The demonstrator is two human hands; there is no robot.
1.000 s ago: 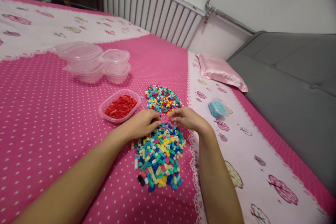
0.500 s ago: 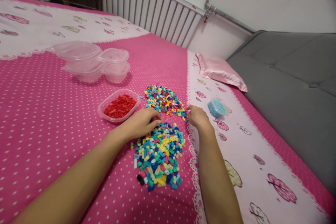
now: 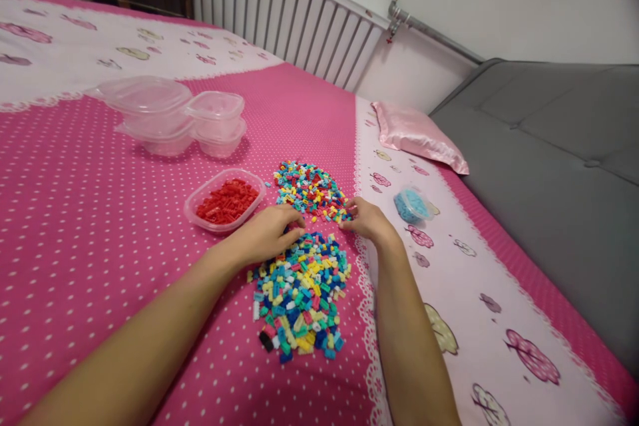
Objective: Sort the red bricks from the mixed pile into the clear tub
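Two heaps of small mixed-colour bricks lie on a pink dotted bedspread: a near heap [image 3: 299, 289] and a far heap [image 3: 309, 190]. My left hand [image 3: 267, 233] rests curled at the top edge of the near heap, its fingers closed over something I cannot make out. My right hand [image 3: 367, 219] sits at the right edge of the far heap, fingertips pinched together on the bricks there. A clear tub of red bricks [image 3: 225, 200] stands just left of the far heap. A small clear tub of light-blue bricks [image 3: 412, 205] stands to the right of my right hand.
Stacked empty clear tubs with lids [image 3: 170, 116] stand further back on the left. A pink satin pillow [image 3: 419, 136] lies by the grey upholstered headboard [image 3: 549, 166]. A white radiator [image 3: 299, 20] runs along the far wall.
My right hand drew away from the near heap towards the right, then settled at the far heap's right edge. My left hand has stayed in place.
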